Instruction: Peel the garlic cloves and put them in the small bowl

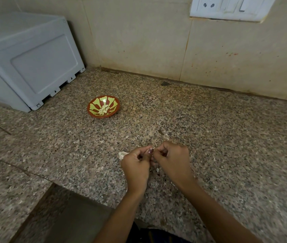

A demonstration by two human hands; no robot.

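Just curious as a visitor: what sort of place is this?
Most likely a home kitchen: a speckled stone countertop, a small bowl of peeled garlic cloves, and a wall socket panel on the tiled wall.

Both forearms reach in from the near edge of the worktop, left hand [135,166] and right hand [173,159] knuckles-up, fingers curled, thumb tips pinched together between them.

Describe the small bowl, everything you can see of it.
The small bowl is round and shallow, reddish-brown outside, its inside painted with yellow-green petal shapes on red. It looks like glazed ceramic or plastic; I cannot tell which. It stands upright on the speckled granite counter, near the white plastic box without touching it. A little heap of peeled garlic cloves lies at its bottom. Neither hand touches it.
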